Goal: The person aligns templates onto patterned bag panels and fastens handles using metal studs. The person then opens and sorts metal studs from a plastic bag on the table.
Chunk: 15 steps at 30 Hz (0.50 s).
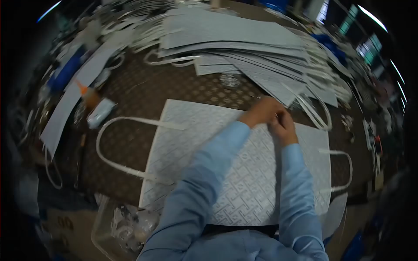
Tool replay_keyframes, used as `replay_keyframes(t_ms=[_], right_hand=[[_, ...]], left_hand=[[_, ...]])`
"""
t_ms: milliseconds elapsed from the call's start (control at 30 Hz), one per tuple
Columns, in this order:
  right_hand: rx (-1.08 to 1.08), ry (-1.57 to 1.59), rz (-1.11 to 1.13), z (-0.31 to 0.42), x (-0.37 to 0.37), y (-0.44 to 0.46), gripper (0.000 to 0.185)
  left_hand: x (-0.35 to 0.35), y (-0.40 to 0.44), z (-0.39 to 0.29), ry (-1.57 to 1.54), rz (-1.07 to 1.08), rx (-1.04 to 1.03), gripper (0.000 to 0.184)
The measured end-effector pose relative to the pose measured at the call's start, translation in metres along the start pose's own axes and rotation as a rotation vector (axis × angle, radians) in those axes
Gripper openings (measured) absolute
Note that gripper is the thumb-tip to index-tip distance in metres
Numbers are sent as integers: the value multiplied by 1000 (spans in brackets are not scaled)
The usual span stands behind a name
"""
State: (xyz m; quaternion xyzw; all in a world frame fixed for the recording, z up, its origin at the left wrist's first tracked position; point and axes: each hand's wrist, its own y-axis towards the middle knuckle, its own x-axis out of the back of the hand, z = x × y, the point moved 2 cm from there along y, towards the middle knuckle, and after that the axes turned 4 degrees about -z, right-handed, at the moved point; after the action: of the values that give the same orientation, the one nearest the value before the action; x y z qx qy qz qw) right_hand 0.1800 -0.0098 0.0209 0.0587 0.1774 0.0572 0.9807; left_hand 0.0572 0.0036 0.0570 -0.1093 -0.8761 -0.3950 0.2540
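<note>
A white embossed bag panel lies flat in front of me, with a strap handle looping out at its left and another handle at its right. Over its far edge, my left hand and my right hand meet with fingers bent and pressed together. Anything pinched between them is too small or blurred to name. Just beyond the hands, small shiny pieces lie beside a white strap of the stacked panels.
Fanned white panels with handles cover the far side of the brown patterned table. An orange-tipped bottle and a white wrapped item lie to the left. A clear plastic tub with small bags sits below the table edge.
</note>
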Motion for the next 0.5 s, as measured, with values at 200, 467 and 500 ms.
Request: replay_keyframes(t_ms=[200,467,500], right_hand=[[-304,659,-369,0,23,16,22],[-230,613,-143,-8,25,31,24],[-308,673,-146,-12,23,31,25]], left_hand=[[57,-17,36,1,-220,446,17],[7,-20,58,513,-270,331,28],[4,-16,57,528,-261,329,28]])
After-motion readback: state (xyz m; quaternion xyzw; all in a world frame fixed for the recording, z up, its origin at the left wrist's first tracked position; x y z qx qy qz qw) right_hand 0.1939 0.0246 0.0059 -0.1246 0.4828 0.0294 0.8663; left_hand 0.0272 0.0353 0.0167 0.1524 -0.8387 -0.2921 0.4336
